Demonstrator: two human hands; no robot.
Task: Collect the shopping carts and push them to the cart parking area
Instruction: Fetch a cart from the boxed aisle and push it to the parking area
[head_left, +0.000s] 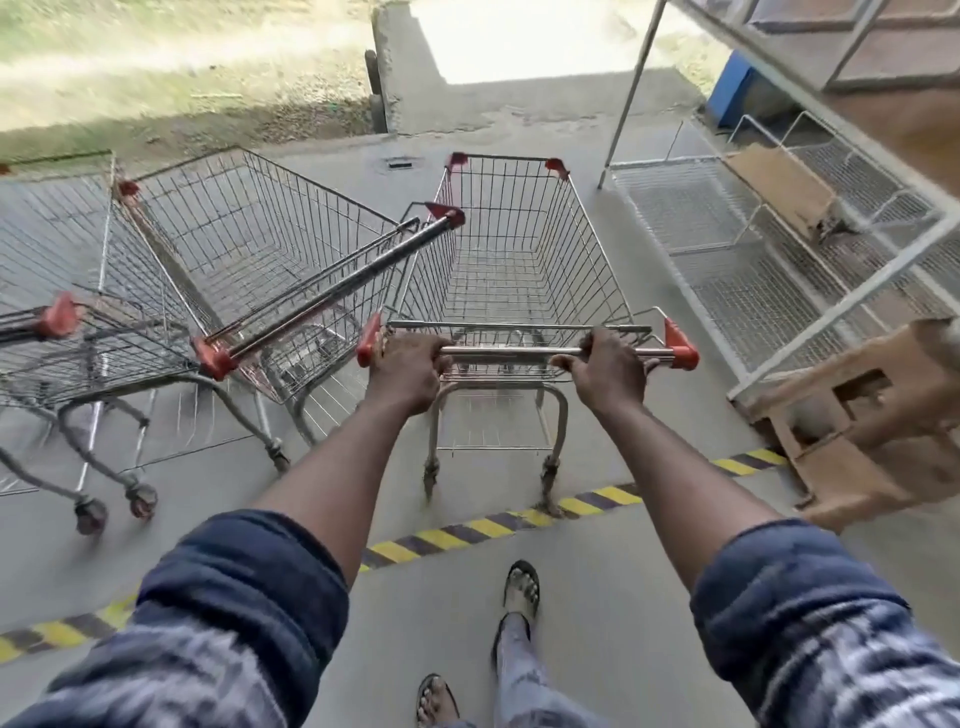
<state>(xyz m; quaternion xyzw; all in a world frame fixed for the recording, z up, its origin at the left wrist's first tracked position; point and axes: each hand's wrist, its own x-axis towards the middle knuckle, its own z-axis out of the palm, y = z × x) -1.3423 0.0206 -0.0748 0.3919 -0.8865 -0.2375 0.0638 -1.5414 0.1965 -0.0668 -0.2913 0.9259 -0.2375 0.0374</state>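
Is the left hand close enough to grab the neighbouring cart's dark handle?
Probably yes: the left hand grips the pushed cart's bar, and the dark handle lies close beside it with nothing between.

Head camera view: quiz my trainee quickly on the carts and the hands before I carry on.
1. True or false: the left hand and the right hand both grip the handle bar of the middle cart.
2. The middle cart's rear wheels stand by: A) the yellow-black striped line; B) a grass strip; C) a blue bin.
3. How many other carts show to its left?
Key: 1 true; 2 A; 3 two, the angled cart and the far-left cart.
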